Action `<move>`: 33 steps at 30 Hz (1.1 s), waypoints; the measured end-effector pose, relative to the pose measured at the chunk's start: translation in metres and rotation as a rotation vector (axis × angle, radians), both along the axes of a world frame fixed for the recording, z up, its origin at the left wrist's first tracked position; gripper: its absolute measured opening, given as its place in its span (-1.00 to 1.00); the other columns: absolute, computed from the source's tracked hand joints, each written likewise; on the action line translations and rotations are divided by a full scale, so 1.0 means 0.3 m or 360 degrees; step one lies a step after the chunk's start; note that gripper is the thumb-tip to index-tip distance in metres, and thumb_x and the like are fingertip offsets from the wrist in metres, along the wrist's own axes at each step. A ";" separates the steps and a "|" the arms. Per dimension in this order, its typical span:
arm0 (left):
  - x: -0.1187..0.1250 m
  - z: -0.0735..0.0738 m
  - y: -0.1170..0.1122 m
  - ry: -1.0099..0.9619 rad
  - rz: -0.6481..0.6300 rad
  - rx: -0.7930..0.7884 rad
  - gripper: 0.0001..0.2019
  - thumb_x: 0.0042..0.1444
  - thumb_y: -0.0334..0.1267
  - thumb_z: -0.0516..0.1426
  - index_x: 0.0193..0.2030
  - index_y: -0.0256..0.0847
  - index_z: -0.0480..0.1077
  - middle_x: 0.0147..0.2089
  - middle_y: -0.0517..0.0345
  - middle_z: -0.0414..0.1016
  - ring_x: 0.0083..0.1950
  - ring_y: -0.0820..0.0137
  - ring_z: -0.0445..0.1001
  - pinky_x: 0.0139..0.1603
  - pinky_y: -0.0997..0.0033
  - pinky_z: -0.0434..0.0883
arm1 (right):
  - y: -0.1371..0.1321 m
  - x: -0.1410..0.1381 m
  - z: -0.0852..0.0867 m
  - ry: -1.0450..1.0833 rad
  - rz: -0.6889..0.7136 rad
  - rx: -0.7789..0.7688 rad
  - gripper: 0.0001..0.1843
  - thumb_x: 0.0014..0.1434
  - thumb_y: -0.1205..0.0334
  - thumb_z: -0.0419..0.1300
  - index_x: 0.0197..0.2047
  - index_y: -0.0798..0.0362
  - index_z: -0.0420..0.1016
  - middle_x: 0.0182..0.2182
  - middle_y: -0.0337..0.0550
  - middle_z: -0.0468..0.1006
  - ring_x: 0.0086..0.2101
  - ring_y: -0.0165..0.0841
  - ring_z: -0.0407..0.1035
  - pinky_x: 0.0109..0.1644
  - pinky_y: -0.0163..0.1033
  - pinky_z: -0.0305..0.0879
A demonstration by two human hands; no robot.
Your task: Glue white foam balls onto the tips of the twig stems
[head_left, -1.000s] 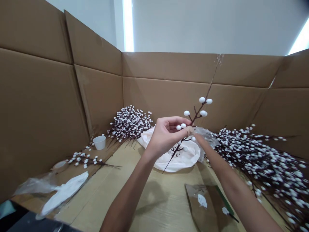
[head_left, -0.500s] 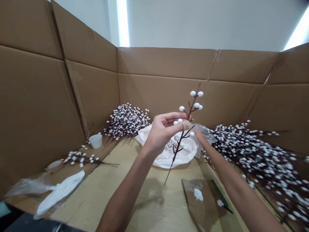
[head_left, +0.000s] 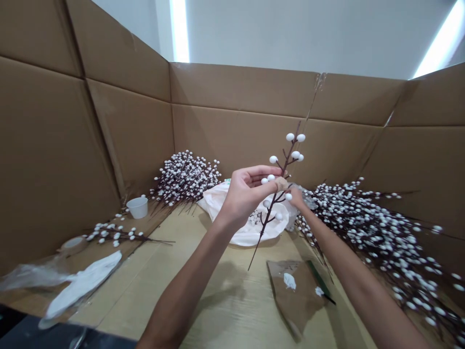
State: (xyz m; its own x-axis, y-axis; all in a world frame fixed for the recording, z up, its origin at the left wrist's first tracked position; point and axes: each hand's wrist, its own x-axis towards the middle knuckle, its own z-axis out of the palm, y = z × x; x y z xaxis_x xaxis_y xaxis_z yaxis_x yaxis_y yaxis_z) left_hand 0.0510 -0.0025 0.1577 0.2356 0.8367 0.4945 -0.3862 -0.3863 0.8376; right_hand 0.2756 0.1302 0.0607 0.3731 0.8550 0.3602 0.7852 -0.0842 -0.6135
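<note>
The left hand (head_left: 244,196) pinches a tape-wrapped stem of round white berries (head_left: 271,213), right hand (head_left: 297,198) pinching beside it.

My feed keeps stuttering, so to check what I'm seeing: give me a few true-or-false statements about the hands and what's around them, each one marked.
Both the left hand and the right hand touch one white-berried sprig. True.
The sprig lies flat on the cardboard. False: it is held up in the air, tilted, its tip upward.
A white cup stands upright at the left. True.
The biggest heap of berry branches lies left of the hands. False: it lies to their right.
A crumpled white sheet lies beneath the hands. True.
</note>
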 end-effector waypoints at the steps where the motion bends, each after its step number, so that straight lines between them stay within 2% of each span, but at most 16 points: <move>1: 0.000 0.001 -0.001 -0.0009 0.0005 0.0008 -0.83 -0.22 -0.39 0.33 -0.38 -0.25 0.55 -0.35 0.11 0.58 -0.34 0.46 0.52 -0.24 0.47 0.48 | 0.003 0.007 0.004 0.0150 0.0002 0.0085 -0.68 0.25 0.13 0.14 0.01 0.12 0.40 -0.05 -0.07 0.45 -0.13 -0.29 0.42 -0.09 -0.11 0.42; 4: 0.001 0.002 -0.003 -0.0019 0.0025 0.0035 -0.83 -0.20 -0.38 0.34 -0.39 -0.25 0.54 -0.35 0.11 0.58 -0.33 0.46 0.52 -0.25 0.47 0.49 | -0.009 0.023 0.038 0.0624 0.0011 0.0385 -0.74 0.24 0.17 0.15 -0.10 0.18 0.42 -0.21 -0.09 0.50 -0.27 -0.37 0.44 -0.18 -0.18 0.44; 7: 0.006 0.000 -0.004 -0.0007 0.0072 0.0078 -0.82 -0.20 -0.36 0.34 -0.36 -0.25 0.55 -0.34 0.09 0.58 -0.33 0.44 0.53 -0.25 0.46 0.49 | -0.090 0.015 0.109 0.0985 0.0177 0.0703 -0.75 0.18 0.16 0.19 -0.18 0.20 0.41 -0.34 -0.10 0.53 -0.38 -0.42 0.46 -0.20 -0.23 0.44; 10: 0.018 -0.004 -0.010 -0.0035 0.0117 0.0132 -0.81 -0.20 -0.37 0.35 -0.36 -0.25 0.55 -0.34 0.10 0.58 -0.34 0.46 0.52 -0.29 0.49 0.49 | -0.248 -0.031 0.192 0.1195 0.0538 0.0927 -0.68 0.04 0.05 0.29 -0.21 0.09 0.45 -0.31 -0.17 0.58 -0.32 -0.44 0.49 -0.10 -0.23 0.45; 12: 0.029 -0.007 -0.020 -0.0082 0.0128 0.0158 -0.83 -0.19 -0.37 0.35 -0.37 -0.26 0.54 -0.35 0.12 0.58 -0.35 0.48 0.51 -0.31 0.52 0.48 | -0.367 -0.079 0.237 0.1364 0.1028 0.1074 -0.70 -0.01 0.12 0.35 -0.21 0.05 0.48 -0.31 -0.19 0.59 -0.29 -0.42 0.50 -0.02 -0.17 0.44; 14: 0.040 -0.009 -0.035 -0.0120 0.0132 0.0169 -0.85 -0.18 -0.38 0.35 -0.39 -0.26 0.53 -0.35 0.14 0.57 -0.35 0.50 0.50 -0.31 0.55 0.48 | -0.471 -0.132 0.266 0.1350 0.1225 0.1102 -0.78 0.04 0.21 0.33 -0.21 0.01 0.49 -0.31 -0.23 0.60 -0.27 -0.42 0.51 0.01 -0.16 0.45; 16: 0.050 -0.011 -0.053 -0.0124 0.0143 0.0168 -0.85 -0.18 -0.38 0.34 -0.40 -0.26 0.53 -0.35 0.14 0.56 -0.35 0.50 0.49 -0.30 0.55 0.48 | -0.544 -0.178 0.278 0.1354 0.1278 0.1173 -0.86 0.08 0.26 0.30 -0.25 -0.02 0.50 -0.33 -0.27 0.59 -0.27 -0.41 0.51 0.02 -0.13 0.47; 19: 0.060 -0.014 -0.074 -0.0119 0.0145 0.0184 -0.85 -0.16 -0.38 0.33 -0.39 -0.26 0.52 -0.36 0.15 0.56 -0.35 0.48 0.50 -0.31 0.52 0.48 | -0.593 -0.225 0.278 0.1281 0.1255 0.1330 -0.91 0.09 0.30 0.30 -0.28 -0.01 0.51 -0.32 -0.25 0.60 -0.23 -0.38 0.53 0.00 -0.15 0.49; 22: 0.066 -0.018 -0.082 -0.0136 0.0084 0.0213 -0.85 -0.16 -0.36 0.34 -0.38 -0.25 0.52 -0.35 0.14 0.57 -0.32 0.45 0.51 -0.30 0.49 0.50 | -0.602 -0.245 0.272 0.1233 0.1288 0.1326 -0.91 0.12 0.30 0.27 -0.25 -0.02 0.51 -0.27 -0.23 0.61 -0.19 -0.36 0.53 -0.06 -0.20 0.52; 25: 0.073 -0.023 -0.084 -0.0160 0.0066 0.0224 -0.84 -0.16 -0.35 0.35 -0.38 -0.25 0.52 -0.36 0.14 0.58 -0.33 0.43 0.52 -0.30 0.47 0.51 | -0.596 -0.246 0.266 0.1221 0.1334 0.1342 -0.91 0.16 0.28 0.23 -0.22 -0.04 0.50 -0.26 -0.23 0.62 -0.23 -0.37 0.54 -0.14 -0.22 0.55; 33: 0.094 -0.018 -0.105 -0.0145 0.0195 0.0181 -0.86 -0.18 -0.34 0.35 -0.42 -0.27 0.54 -0.42 0.13 0.58 -0.39 0.40 0.54 -0.35 0.42 0.53 | -0.591 -0.230 0.245 0.1075 0.1275 0.1458 -0.85 0.11 0.32 0.28 -0.22 -0.07 0.55 -0.27 -0.26 0.63 -0.24 -0.37 0.55 -0.13 -0.24 0.55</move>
State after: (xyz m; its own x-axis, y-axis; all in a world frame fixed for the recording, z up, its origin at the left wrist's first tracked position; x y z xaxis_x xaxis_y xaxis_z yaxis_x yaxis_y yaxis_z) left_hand 0.0794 -0.0342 0.1524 0.0853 0.7939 0.6020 -0.4029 -0.5251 0.7496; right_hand 0.2065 -0.0471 0.1341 0.2237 0.4763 0.8503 -0.0394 0.8762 -0.4804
